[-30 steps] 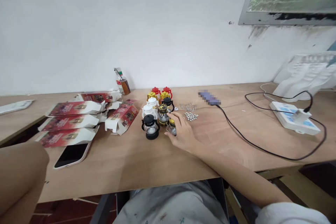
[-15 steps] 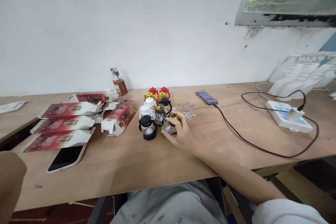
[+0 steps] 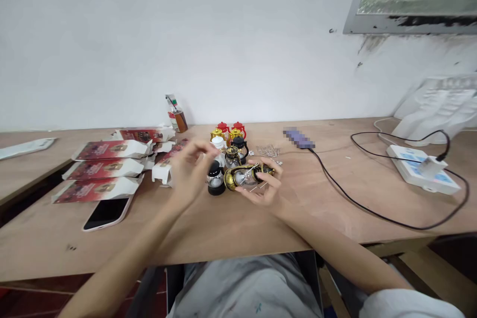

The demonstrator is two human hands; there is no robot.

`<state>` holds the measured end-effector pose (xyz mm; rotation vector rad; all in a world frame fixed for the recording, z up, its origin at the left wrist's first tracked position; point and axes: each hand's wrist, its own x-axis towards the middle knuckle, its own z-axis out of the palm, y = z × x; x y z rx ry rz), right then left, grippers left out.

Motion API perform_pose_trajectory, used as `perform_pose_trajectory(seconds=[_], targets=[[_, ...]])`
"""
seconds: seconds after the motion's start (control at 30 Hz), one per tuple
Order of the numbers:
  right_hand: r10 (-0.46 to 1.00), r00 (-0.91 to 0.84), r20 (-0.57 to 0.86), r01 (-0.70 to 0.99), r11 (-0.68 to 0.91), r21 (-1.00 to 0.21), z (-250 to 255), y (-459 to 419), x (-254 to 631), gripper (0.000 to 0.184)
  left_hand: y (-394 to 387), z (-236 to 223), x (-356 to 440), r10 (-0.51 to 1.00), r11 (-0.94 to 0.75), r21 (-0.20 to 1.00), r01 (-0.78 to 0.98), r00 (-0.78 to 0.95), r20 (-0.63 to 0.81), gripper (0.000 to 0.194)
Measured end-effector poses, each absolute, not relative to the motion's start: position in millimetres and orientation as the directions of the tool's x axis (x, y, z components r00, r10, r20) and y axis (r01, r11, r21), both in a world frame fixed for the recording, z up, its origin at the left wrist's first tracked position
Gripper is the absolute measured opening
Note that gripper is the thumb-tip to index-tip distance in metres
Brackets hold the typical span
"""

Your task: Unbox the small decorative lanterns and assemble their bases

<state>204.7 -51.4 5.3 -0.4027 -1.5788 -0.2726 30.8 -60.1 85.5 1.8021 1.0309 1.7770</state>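
My right hand (image 3: 266, 190) holds a small gold toy lantern (image 3: 243, 177) tipped on its side, just above the wooden table (image 3: 231, 228). My left hand (image 3: 192, 171) is raised to the left of it, blurred, fingers loosely spread and holding nothing that I can see. Behind the hands stands a cluster of toy lanterns (image 3: 228, 145) in black, white, gold and red. A pile of small silver button cells (image 3: 274, 161) lies just right of the cluster.
Red-and-white cartons (image 3: 108, 169) lie at the left, with a phone (image 3: 106, 212) face up in front of them. A small bottle (image 3: 177, 115) stands by the wall. A black cable (image 3: 357, 201) runs to a power strip (image 3: 423, 174) at the right.
My right hand has lifted the gold lantern off the table and turned it sideways. My left arm came up from the lower left towards it.
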Motion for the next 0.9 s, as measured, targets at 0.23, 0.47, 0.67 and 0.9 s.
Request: perform_pose_trajectory(seconds=[0.23,0.47,0.67,0.9], targets=[[0.102,0.101,0.99,0.393,0.91,-0.134,7.4,-47.6,209.3,0.055,-62.2,54.1,60.3,0.761,-0.575,0.818,-0.02,0.354,0.543,0.042],[0.201,0.132,0.971,0.48,0.844,-0.24,5.1,-49.9,212.2,0.022,-60.8,38.1,60.8,0.798,-0.58,0.812,0.065,0.244,0.551,0.044],[0.311,0.167,0.935,0.457,0.816,-0.353,6.2,-55.3,214.7,0.02,-56.2,41.3,52.2,0.806,-0.591,0.8,0.103,0.036,0.59,0.044],[0.312,0.205,0.928,0.541,0.754,-0.373,13.0,-56.6,219.1,0.022,-57.6,39.2,47.1,0.74,-0.666,0.734,0.134,-0.006,0.673,0.038]])
